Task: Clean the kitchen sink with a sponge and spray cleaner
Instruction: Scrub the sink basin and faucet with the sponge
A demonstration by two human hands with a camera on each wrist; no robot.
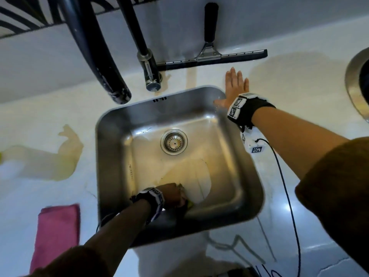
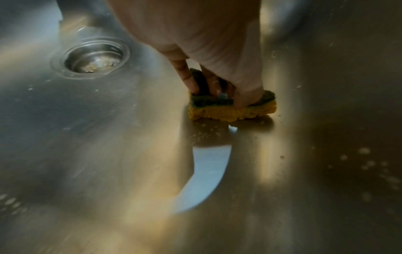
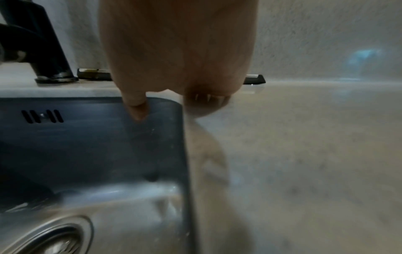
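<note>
Down in the sink (image 1: 249, 176), your left hand (image 1: 173, 194) is curling its fingers (image 2: 189, 77) over the sponge (image 2: 232, 110) and pressing it yellow side down, green scouring side up, against the basin floor near the front wall, a little left of centre. Your forearm is reaching in over the front rim with the wrist bent downward. Your right hand (image 1: 235, 86) is lying flat with fingers straight on the worktop (image 1: 299, 86) at the sink's back right corner, the thumb (image 3: 137, 106) hanging over the rim into the basin.

No brand or readable writing is showing anywhere; the wristbands (image 1: 239, 106) are carrying only black-and-white square code markers.

The left wrist view is giving you the sponge's two layers and droplets on the steel, which the head view is mostly hiding behind the hand. The right wrist view is showing the overflow slots (image 3: 42, 116) in the back wall close up. Only the head view is taking in the drain strainer (image 1: 174, 141) at the basin's centre, the black faucet (image 1: 95, 48) behind the back rim, the squeegee (image 1: 211, 56) lying along the worktop's back edge, and a pink cloth (image 1: 58, 232) on the worktop left of the sink's front corner.
</note>
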